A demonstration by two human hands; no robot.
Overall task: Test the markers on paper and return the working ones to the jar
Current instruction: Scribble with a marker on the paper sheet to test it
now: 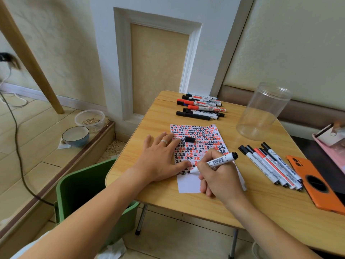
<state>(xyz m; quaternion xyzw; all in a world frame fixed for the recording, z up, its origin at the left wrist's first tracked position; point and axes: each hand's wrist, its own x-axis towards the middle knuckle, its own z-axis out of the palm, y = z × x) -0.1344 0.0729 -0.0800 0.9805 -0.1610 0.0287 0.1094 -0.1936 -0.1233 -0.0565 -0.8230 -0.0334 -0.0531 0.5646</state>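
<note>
1. The right hand (220, 176) pinches a white marker (214, 162) in a writing grip, fingers closed round the front of the barrel, and rests on the near right part of the paper (188, 184).
2. The left hand (162, 157) lies flat with fingers spread, pressing the left edge of the paper; its thumb ends just beside the marker's tip. A ring (164, 141) sits on one finger.
3. The marker's long axis runs from near left to far right. The tip points down and left onto the paper; the black rear end rises to the right.
4. A barcode is visible on the barrel; its digits are too small to read.
5. The paper carries rows of black and red marks, several reading "正".
6. A black cap (190, 139) lies on the paper, beyond both hands.
7. The clear jar (261, 113) stands on the table (252, 206), far right, well apart from the hands.
8. Capped markers lie in two groups: a far group (201, 107) beyond the paper and a right group (270, 165) beside an orange phone (317, 186). Their labels are illegible.
</note>
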